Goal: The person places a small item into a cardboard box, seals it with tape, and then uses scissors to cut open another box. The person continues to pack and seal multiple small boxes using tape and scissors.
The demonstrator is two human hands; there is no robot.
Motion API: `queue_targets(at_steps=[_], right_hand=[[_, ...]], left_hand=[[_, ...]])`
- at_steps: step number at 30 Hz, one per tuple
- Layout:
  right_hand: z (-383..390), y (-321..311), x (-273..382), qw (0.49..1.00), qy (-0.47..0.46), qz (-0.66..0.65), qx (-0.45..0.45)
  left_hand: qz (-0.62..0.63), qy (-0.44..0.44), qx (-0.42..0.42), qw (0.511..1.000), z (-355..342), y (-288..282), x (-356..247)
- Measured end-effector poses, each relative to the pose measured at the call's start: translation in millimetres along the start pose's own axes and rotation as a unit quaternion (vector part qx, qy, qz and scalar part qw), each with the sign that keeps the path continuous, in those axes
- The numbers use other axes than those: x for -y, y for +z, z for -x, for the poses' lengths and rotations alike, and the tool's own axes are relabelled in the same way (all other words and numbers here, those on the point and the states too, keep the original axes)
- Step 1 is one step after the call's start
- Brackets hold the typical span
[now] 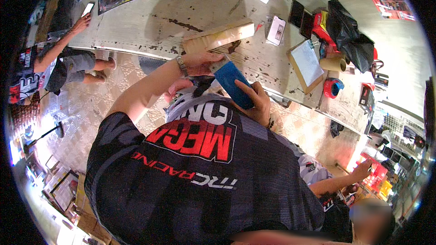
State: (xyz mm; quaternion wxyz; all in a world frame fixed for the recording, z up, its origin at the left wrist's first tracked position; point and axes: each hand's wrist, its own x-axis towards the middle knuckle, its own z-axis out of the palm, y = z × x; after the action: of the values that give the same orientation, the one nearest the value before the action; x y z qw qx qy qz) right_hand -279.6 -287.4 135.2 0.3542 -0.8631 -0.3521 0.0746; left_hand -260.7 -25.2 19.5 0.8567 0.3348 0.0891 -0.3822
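The right hand [258, 101] grips the blue block [232, 81] at frame centre. The left hand [202, 62] is at its upper-left end; grip cannot be determined. Upper right, on the counter [127, 31], a black bag [352, 41] lies beside a red package [320, 27], contents hidden.
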Motion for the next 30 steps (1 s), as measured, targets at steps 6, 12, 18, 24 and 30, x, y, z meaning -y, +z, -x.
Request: queue_targets(at_steps=[6, 12, 18, 24, 30], right_hand=[[-22, 20, 12, 0.999, 0.028, -0.028, 0.014], [-40, 31, 23, 0.994, 0.046, -0.091, -0.030], [-36, 41, 18, 0.991, 0.082, -0.090, -0.048], [-40, 90, -33, 0.992, 0.095, -0.075, -0.035], [-14, 119, -76, 0.995, 0.057, -0.078, -0.041]], left_hand=[[-0.145, -0.030, -0.053, 0.988, 17, -29, -47], [-0.186, -0.046, -0.069, 0.979, 23, -38, -99], [-0.347, 0.043, -0.195, 0.916, 17, -102, -147], [-0.493, 0.037, -0.271, 0.826, -35, -173, -114], [-0.723, 0.135, -0.422, 0.531, -53, -159, -31]])
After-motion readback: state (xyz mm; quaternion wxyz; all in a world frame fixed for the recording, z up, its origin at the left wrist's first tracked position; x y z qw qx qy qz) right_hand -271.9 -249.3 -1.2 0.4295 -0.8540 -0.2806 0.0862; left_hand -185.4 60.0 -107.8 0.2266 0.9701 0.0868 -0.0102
